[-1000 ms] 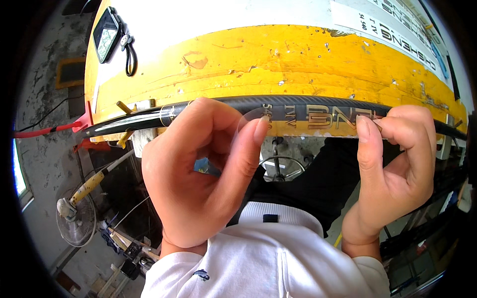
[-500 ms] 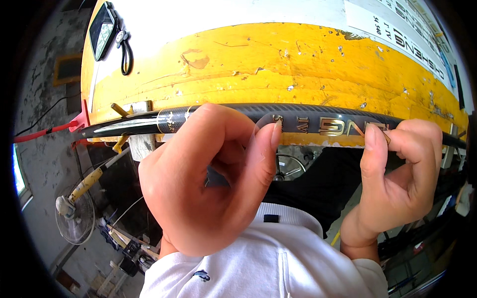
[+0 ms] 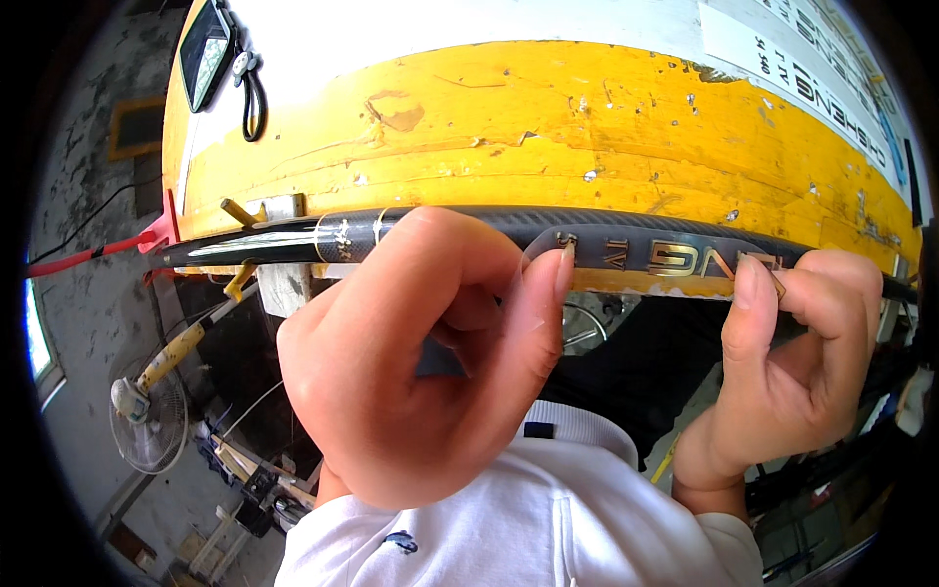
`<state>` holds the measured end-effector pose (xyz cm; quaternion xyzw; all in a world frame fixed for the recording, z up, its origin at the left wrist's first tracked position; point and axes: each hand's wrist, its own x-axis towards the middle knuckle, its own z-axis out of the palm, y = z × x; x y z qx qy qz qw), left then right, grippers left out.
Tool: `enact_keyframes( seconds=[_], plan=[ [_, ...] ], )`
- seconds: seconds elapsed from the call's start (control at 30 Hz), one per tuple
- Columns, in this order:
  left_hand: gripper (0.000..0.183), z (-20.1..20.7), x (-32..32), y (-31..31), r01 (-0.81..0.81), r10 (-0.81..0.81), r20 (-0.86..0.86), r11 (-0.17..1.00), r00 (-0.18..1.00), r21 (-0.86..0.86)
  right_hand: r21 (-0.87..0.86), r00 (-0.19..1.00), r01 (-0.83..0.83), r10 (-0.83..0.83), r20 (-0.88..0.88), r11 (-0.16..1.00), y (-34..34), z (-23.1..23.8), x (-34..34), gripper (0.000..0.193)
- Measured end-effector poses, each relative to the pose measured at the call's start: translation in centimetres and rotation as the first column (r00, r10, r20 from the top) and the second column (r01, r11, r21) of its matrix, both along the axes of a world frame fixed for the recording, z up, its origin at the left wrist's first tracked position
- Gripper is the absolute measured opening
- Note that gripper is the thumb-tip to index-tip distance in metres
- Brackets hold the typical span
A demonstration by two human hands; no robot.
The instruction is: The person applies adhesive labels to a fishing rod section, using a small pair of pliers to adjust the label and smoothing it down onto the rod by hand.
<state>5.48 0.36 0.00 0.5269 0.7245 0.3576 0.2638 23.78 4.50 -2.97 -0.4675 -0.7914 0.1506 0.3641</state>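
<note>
While both hands are raised over the near edge of a yellow-and-white bench (image 3: 440, 127), a clear strip with gold lettering (image 3: 636, 256) is stretched between them. The left hand (image 3: 421, 362) pinches one end between thumb and bent index finger, its other fingers curled; the right hand (image 3: 802, 362) grips the opposite end likewise. The strip's long axis runs from left hand to right, dipping slightly rightward and nearly parallel to a black tube (image 3: 548, 219) just beyond the fingertips; whether strip and tube touch cannot be told. The strip's rounded end points toward the left hand. Its smaller gold characters lie beside the left thumb; larger ones extend toward the right thumb, which partly covers them. Left of the left hand, gold bands and small gold marks encircle the tube's glossy section, near a yellow peg (image 3: 238, 212). Beyond the right hand, white sheets (image 3: 782, 68) bear bold black lettering. Far beyond the left hand lies a dark-framed phone (image 3: 207, 59) with a black strap (image 3: 254, 108).
</note>
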Motion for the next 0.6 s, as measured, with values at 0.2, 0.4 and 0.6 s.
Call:
enact_keyframes(
  seconds=[0.2,0.4,0.6],
  plan=[
    [0.018,-0.16,0.02,0.06,0.002,-0.002,-0.010,1.000,1.000,0.015,0.002,1.000,-0.010,0.010,0.006,1.000,-0.01,-0.05,0.06,0.018],
    [0.018,-0.44,0.24,0.17,-0.013,0.012,0.014,0.998,1.000,0.059,0.002,1.000,-0.003,0.003,0.017,1.000,-0.02,-0.09,0.05,0.018],
    [0.019,-0.58,0.19,0.16,-0.016,0.013,0.039,0.997,0.999,0.075,-0.014,0.999,-0.002,0.003,0.040,1.000,0.00,0.10,0.05,0.017]
  ],
)
